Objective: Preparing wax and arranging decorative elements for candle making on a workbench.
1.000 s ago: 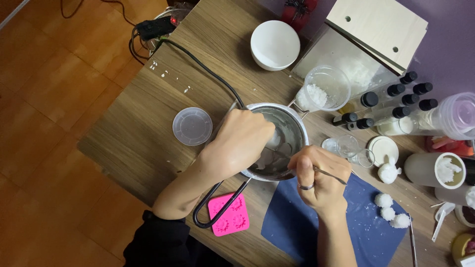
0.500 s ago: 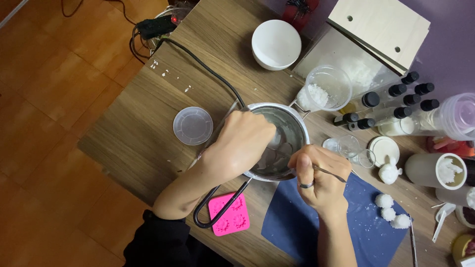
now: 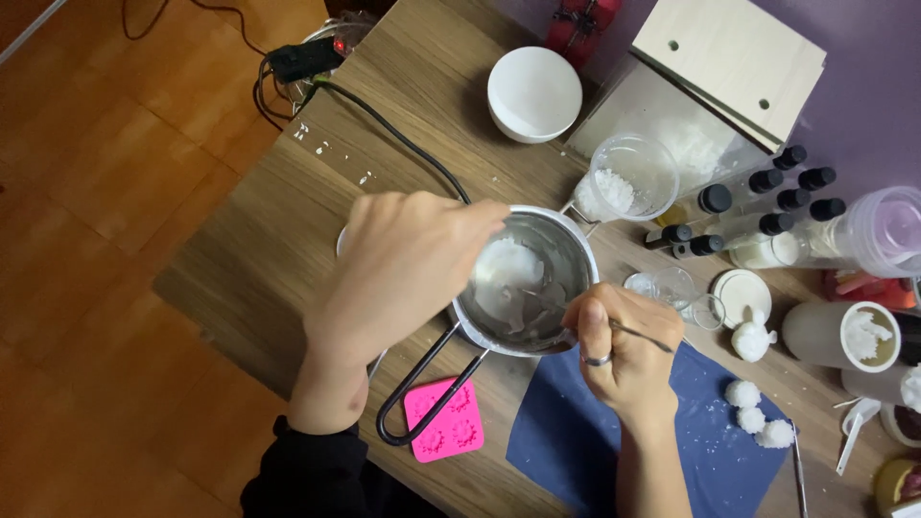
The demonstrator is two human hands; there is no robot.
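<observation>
One saucepan point(image 3: 537, 278), two hands, seven black-capped bottles point(image 3: 767, 206)

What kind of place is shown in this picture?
Probably a home craft table for candle or soap making: a small steel pot holding white flakes, a pink silicone mould, and dark-capped small bottles on the wooden tabletop.

The left hand point(image 3: 398, 269) covers the near-left rim of the small steel saucepan point(image 3: 537, 278) and nearly all of a clear round plastic lid point(image 3: 342, 240) beside it, so whether its fingers grip the rim cannot be told; the tip of the thin metal stirring tool point(image 3: 633, 333) in the right hand point(image 3: 624, 360) is lost in the pan's glare. At the right edge a yellow-rimmed round container point(image 3: 900, 487) and a clear plastic jar point(image 3: 887, 230) are cut off; the black looped pan handle point(image 3: 427, 393) partly hides the pink silicone mould point(image 3: 443, 430).
</observation>
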